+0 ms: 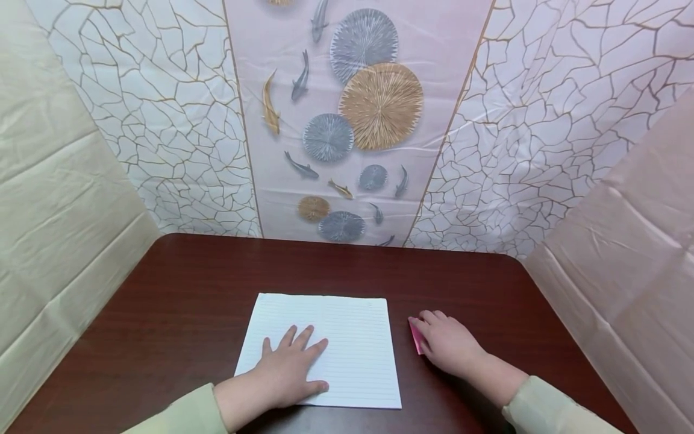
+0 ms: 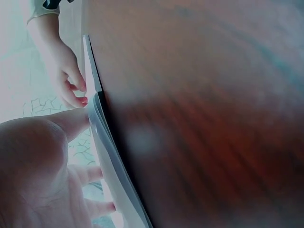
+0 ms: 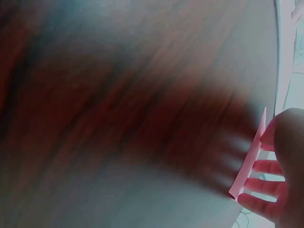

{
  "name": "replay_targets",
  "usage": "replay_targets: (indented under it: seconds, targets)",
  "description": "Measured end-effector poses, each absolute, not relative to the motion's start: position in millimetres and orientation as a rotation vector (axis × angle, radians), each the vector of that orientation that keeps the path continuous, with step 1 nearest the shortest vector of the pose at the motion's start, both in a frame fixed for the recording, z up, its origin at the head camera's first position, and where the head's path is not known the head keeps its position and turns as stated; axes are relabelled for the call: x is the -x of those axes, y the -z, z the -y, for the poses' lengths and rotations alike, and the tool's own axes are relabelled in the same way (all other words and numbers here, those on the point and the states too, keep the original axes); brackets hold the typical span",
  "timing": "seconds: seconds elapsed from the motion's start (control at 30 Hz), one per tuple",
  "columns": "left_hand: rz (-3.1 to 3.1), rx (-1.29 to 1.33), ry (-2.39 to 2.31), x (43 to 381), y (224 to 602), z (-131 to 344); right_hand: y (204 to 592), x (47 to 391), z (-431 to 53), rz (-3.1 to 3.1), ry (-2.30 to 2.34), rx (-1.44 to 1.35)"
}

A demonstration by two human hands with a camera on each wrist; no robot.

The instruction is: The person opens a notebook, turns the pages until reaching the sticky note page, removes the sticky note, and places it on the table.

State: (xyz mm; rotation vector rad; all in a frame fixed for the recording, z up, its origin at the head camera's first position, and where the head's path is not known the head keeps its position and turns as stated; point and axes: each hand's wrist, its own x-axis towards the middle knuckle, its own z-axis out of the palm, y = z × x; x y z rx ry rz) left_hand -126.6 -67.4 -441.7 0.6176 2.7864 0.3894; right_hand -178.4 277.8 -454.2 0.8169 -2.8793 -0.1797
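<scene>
My left hand [image 1: 287, 366] lies flat with fingers spread on the lined white notebook [image 1: 352, 349], which rests on the table left of centre. In the left wrist view, the notebook's page edges [image 2: 118, 171] show below the thumb and fingers. To the right of the notebook, my right hand [image 1: 450, 343] rests over a small flat pink piece, seemingly paper [image 1: 416, 335]. Its thumb and fingertips touch the top of this piece in the right wrist view, where its pink edge [image 3: 249, 164] runs along the table. The hand covers most of the pink piece in the head view.
The dark brown table [image 1: 206, 271] has rounded far corners. A patterned cloth backdrop [image 1: 336, 199] with fish and round shapes hangs behind it. Pale cloth panels [image 1: 612, 259] stand along both sides.
</scene>
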Motion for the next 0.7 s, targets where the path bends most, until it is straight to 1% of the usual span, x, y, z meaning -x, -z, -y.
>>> replay_targets:
  seconds: [0.33, 0.7]
  targets:
    - [-2.842, -0.695, -0.334, 126.1, 436.4, 70.4, 454.8, 179.5, -277.7, 2.958, 0.103, -0.785]
    - [-2.894, -0.759, -0.399, 131.9, 437.6, 72.1, 451.9, 180.1, -277.0, 2.946, 0.122, -0.781]
